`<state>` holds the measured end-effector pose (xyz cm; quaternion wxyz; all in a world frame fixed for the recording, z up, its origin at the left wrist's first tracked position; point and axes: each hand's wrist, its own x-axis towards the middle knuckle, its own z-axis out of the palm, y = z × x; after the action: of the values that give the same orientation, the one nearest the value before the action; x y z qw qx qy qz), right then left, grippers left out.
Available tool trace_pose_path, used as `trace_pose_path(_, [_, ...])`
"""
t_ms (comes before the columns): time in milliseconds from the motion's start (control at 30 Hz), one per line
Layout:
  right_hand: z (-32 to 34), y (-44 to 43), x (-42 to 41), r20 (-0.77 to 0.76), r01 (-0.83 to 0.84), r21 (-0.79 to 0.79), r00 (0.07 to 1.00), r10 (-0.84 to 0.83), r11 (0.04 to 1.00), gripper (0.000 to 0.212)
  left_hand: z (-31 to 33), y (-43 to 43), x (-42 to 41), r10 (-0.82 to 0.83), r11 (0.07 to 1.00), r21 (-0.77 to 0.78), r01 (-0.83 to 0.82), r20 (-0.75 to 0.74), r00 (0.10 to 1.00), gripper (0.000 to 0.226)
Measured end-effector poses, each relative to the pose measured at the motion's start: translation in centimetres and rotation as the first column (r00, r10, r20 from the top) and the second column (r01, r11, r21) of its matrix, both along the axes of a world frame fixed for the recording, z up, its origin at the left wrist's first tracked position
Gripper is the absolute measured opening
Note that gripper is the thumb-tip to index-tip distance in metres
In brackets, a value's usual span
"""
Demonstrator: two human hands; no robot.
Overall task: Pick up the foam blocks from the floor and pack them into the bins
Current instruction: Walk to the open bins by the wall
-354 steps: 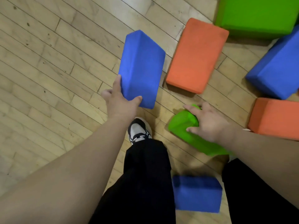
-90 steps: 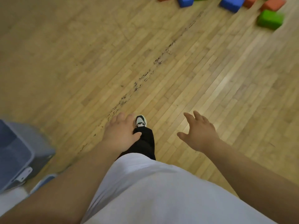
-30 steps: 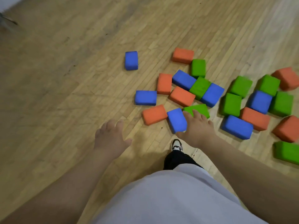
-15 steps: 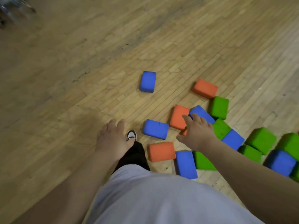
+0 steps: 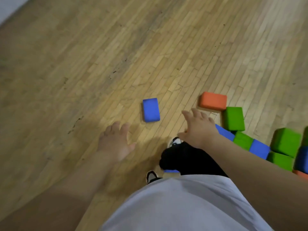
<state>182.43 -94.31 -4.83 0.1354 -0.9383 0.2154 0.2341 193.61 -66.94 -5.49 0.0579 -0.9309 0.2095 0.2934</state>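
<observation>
A lone blue foam block [image 5: 151, 110] lies flat on the wooden floor [image 5: 100, 55], just ahead of both hands. My left hand [image 5: 115, 142] hovers below and left of it, fingers relaxed and holding nothing. My right hand [image 5: 198, 128] is spread in the air to the block's right, also holding nothing. An orange block [image 5: 213, 100] and a green block [image 5: 234, 118] lie beyond the right hand. More blue [image 5: 259, 147] and green blocks [image 5: 287, 141] crowd the right edge. No bin is in view.
My legs in black trousers [image 5: 188, 159] and two black-and-white shoes [image 5: 174, 141] stand between the hands, partly covering a blue block [image 5: 171, 171]. Bare wooden floor stretches to the left and far side. A pale wall strip [image 5: 10, 7] shows top left.
I have stepped closer to the pile and the view swung left. The lone blue block now lies right in front of my hands. Both hands stay free of any block.
</observation>
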Motion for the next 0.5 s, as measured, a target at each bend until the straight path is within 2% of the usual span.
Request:
trace_pose_path(167, [-4.0, -4.6, 10.6, -0.072, -0.05, 0.057, 0.996, 0.054, 0.997, 0.091, -3.5, -4.8, 8.3, 0.047, 0.999, -0.021, -0.047, 0.004, 0.999, 0.088])
trace_pose_path(333, [-7.3, -9.3, 21.8, -0.217, -0.142, 0.135, 0.961, 0.169, 0.981, 0.09, -5.5, -7.3, 15.4, 0.261, 0.965, 0.05, -0.257, -0.121, 0.958, 0.09])
trace_pose_path(433, [-9.5, -11.6, 27.9, -0.272, -0.237, 0.138, 0.925, 0.267, 0.962, 0.09, -6.8, -9.9, 20.5, 0.248, 0.968, 0.068, -0.241, -0.137, 0.959, 0.091])
trace_pose_path(500, [-11.2, -12.9, 31.3, -0.304, -0.219, 0.141, 0.919, 0.253, 0.965, 0.089, -8.4, -12.0, 23.9, 0.204, 0.978, 0.072, -0.195, -0.157, 0.966, 0.089])
